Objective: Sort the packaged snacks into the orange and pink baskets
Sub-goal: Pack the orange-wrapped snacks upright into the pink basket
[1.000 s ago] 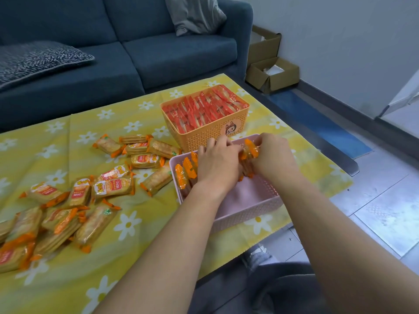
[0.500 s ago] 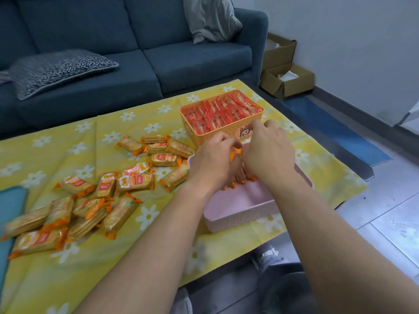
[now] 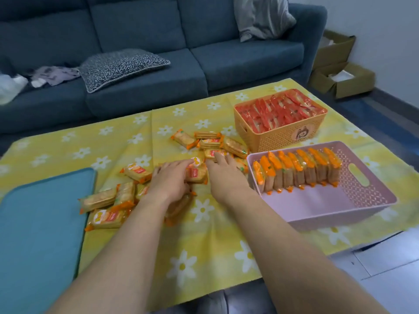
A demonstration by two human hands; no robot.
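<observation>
Your surface [image 3: 210, 264] is covered by a yellow cloth [image 3: 127, 141] with white flowers. On the cloth, at your left, lies a flat blue-green mat [image 3: 40, 234]. Loose snack packs [image 3: 106, 219] lie scattered in the middle. At your right two baskets stand just beside each other: the orange basket [image 3: 283, 138], farther off, full of red packs [image 3: 278, 112], and the pink basket [image 3: 371, 196], nearer, with a row of orange packs [image 3: 299, 171] standing up.

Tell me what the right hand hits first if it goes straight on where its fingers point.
The right hand would likely meet the orange packet just ahead of it, in the loose cluster beside the orange basket; it may already touch it.
</observation>
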